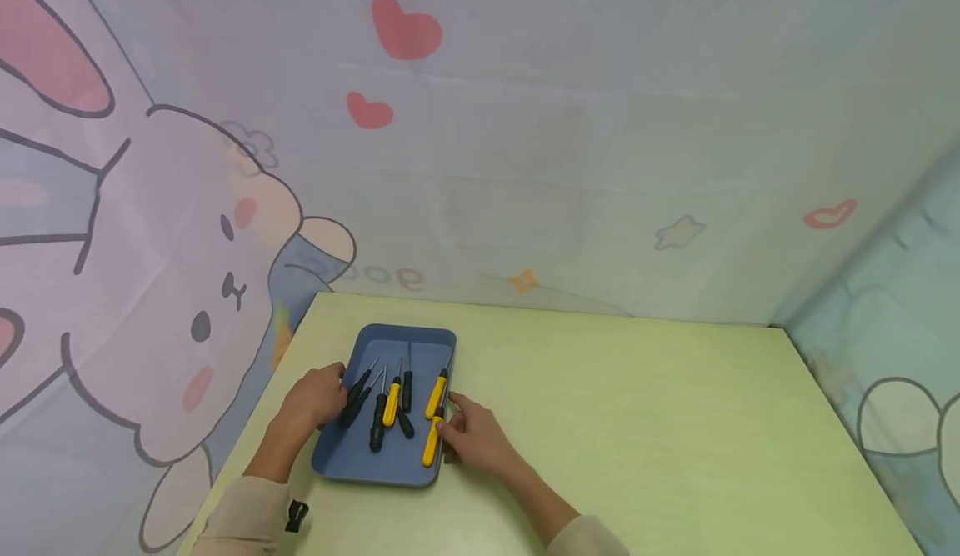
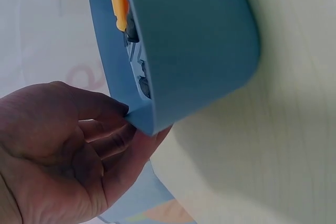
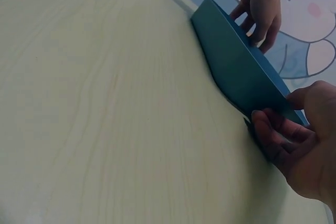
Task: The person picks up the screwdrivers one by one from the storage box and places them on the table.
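Note:
A blue rectangular tray (image 1: 337,454) is at the left part of the table, with several screwdrivers in it. Some have black handles, like the screwdriver (image 1: 377,427) near the middle; others are yellow, like the screwdriver (image 1: 432,443) along the right wall. My left hand (image 1: 315,393) grips the tray's left rim, thumb and fingers on either side of the wall in the left wrist view. On the opposite side my right hand (image 1: 477,435) pinches the right rim, its thumb over the edge and fingers against the outer wall (image 3: 231,61).
The pale yellow-green table (image 1: 637,431) extends to the right of the tray. Behind it hangs a printed cloth backdrop (image 1: 562,164) with hearts, and a cartoon rabbit (image 1: 217,289) covers the left side. A small black clip (image 1: 297,516) is by the left sleeve.

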{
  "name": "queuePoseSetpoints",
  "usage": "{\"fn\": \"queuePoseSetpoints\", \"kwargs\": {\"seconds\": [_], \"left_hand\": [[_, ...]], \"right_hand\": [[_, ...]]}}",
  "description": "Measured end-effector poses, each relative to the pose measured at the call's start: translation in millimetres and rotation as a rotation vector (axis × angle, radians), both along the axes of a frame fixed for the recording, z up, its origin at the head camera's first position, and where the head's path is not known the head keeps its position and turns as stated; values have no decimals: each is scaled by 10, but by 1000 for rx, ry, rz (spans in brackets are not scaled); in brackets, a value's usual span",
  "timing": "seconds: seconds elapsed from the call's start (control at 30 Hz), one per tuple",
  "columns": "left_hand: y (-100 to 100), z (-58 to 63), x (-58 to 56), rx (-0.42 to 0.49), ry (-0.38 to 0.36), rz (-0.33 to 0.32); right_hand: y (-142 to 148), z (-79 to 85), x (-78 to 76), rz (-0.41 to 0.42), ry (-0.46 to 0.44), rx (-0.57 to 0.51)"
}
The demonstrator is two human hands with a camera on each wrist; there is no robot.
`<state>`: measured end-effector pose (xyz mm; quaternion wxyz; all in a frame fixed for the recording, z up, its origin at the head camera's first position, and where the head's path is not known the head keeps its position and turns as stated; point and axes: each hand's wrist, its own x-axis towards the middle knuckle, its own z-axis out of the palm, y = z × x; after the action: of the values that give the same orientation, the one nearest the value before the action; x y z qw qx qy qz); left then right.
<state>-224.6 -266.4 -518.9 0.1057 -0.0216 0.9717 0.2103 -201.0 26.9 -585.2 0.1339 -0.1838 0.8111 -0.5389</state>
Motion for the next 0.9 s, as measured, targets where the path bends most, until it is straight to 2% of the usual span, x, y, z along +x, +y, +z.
{"fn": "queuePoseSetpoints", "kwargs": {"seconds": [0.13, 0.3, 0.53, 0.9], "left_hand": [[6, 5, -13, -40, 18, -14], [26, 0, -25, -57, 48, -34], [75, -44, -55, -26, 71, -49], [337, 18, -37, 26, 116, -99]], "right_hand": [[-3, -14, -9, 25, -14, -48], [18, -39, -43, 2, 13, -30], [104, -3, -102, -38, 47, 9], [404, 23, -178, -92, 94, 26]]}}
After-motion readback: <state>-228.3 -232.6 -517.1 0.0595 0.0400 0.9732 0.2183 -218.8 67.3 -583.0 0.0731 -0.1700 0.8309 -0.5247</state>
